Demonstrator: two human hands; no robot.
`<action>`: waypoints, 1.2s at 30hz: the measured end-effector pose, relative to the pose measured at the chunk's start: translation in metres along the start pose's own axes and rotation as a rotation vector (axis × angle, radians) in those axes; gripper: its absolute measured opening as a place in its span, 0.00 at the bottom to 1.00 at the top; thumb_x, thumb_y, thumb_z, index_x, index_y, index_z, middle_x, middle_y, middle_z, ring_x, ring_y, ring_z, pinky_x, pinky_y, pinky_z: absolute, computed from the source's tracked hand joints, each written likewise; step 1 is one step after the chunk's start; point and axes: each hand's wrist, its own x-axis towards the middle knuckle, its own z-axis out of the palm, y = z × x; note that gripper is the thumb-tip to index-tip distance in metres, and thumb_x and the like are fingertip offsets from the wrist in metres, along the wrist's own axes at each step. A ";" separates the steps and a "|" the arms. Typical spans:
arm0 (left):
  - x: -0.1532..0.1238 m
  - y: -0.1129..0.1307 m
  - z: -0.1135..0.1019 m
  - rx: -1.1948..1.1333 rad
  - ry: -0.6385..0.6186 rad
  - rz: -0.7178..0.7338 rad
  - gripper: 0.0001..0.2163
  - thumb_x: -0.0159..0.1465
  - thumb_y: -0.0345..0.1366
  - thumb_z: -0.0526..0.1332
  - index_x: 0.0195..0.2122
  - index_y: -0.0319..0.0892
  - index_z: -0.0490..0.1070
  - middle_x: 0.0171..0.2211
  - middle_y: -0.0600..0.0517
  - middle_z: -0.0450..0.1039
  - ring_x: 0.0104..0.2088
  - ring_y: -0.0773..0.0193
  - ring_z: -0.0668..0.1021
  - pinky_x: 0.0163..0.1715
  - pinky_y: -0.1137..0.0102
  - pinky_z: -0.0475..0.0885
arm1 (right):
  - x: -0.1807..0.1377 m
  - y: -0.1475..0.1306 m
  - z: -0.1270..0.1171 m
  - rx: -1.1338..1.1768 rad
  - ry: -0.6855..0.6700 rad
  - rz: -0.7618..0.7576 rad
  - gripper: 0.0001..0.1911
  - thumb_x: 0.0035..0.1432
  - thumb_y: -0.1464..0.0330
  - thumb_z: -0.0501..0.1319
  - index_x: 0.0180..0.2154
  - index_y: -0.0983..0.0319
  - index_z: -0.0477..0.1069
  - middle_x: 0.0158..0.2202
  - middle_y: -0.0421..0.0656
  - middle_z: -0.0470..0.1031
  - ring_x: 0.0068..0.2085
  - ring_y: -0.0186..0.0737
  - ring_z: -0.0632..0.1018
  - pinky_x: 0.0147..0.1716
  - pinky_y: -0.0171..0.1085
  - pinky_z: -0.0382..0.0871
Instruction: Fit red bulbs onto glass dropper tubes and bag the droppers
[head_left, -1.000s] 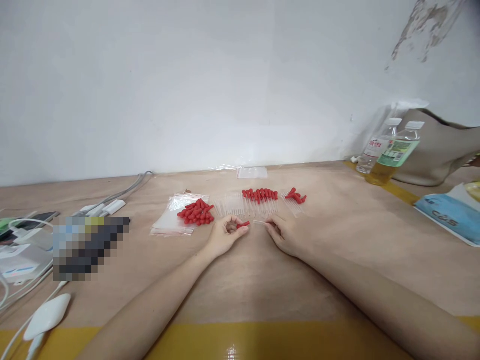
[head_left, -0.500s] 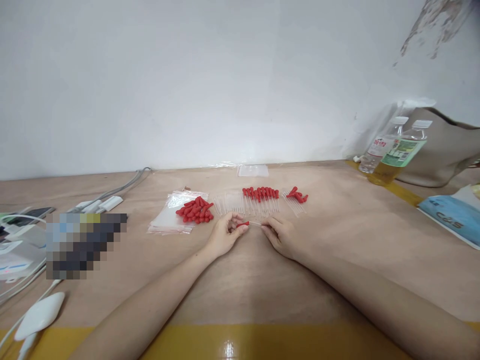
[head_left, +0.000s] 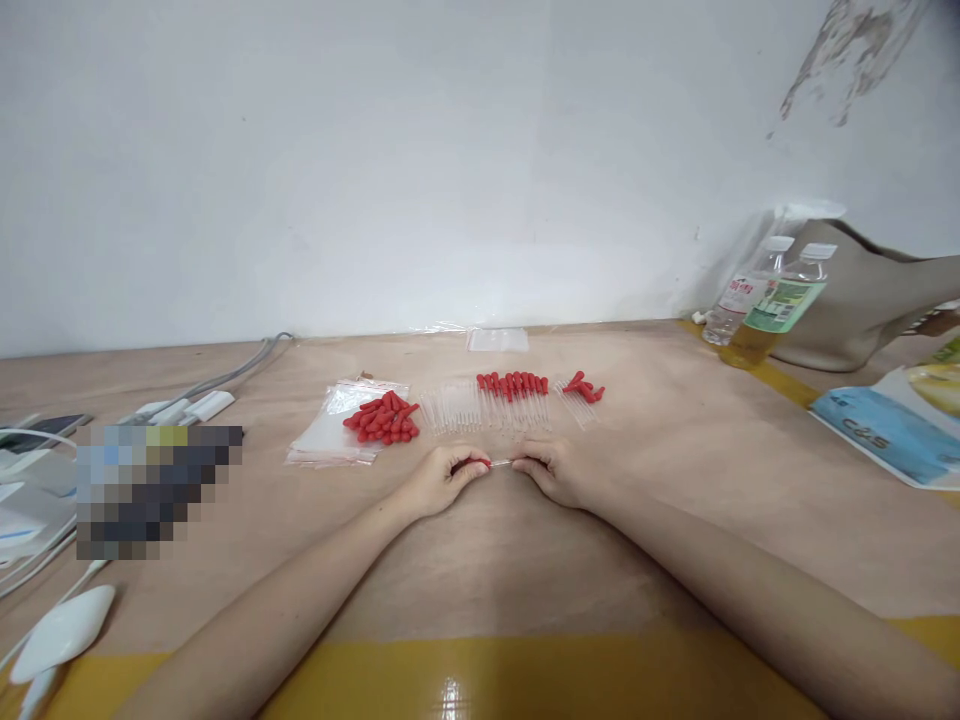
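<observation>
My left hand (head_left: pixel 442 478) is closed in a pinch on a small red rubber bulb (head_left: pixel 482 463). My right hand (head_left: pixel 551 468) pinches a thin clear glass tube (head_left: pixel 501 462), whose end meets the bulb between the two hands. Both hands rest low on the brown paper-covered table (head_left: pixel 675 470). Just behind them lie a row of bare clear tubes (head_left: pixel 451 408), a row of tubes fitted with red bulbs (head_left: pixel 514 388) and a smaller group of the same (head_left: pixel 583 392). A pile of loose red bulbs (head_left: pixel 381 420) sits on clear plastic bags (head_left: pixel 330 440) to the left.
Two plastic bottles (head_left: pixel 765 300) and a beige bag (head_left: pixel 877 300) stand at the back right, with a blue packet (head_left: pixel 877 435) in front. Cables, a charger (head_left: pixel 187 408) and a white device (head_left: pixel 64 632) lie at the left. Yellow tape (head_left: pixel 480 685) lines the near edge.
The hands have come together: the gap between bulb and tube has closed, and the tube's end now meets the bulb. Both hands have sunk slightly toward me.
</observation>
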 end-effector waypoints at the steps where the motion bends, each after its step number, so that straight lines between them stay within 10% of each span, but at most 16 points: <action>1: 0.000 0.000 0.000 0.008 -0.008 -0.003 0.09 0.61 0.37 0.53 0.35 0.41 0.71 0.32 0.51 0.73 0.33 0.64 0.73 0.34 0.70 0.67 | 0.000 0.001 0.001 -0.013 0.002 -0.004 0.10 0.58 0.70 0.51 0.32 0.61 0.71 0.29 0.41 0.71 0.31 0.33 0.71 0.32 0.32 0.64; 28: 0.001 0.002 -0.001 0.240 0.141 0.147 0.12 0.60 0.38 0.55 0.45 0.42 0.66 0.39 0.49 0.69 0.34 0.64 0.71 0.35 0.70 0.67 | 0.009 -0.012 -0.007 -0.152 -0.077 0.075 0.11 0.59 0.70 0.49 0.30 0.62 0.67 0.30 0.43 0.71 0.31 0.34 0.70 0.31 0.32 0.61; 36: -0.003 -0.010 -0.010 0.340 0.211 0.050 0.16 0.58 0.38 0.57 0.47 0.42 0.63 0.36 0.50 0.64 0.29 0.67 0.68 0.34 0.69 0.67 | 0.032 0.034 -0.037 -0.290 0.251 0.549 0.09 0.53 0.74 0.49 0.31 0.66 0.68 0.32 0.49 0.72 0.36 0.40 0.71 0.34 0.34 0.61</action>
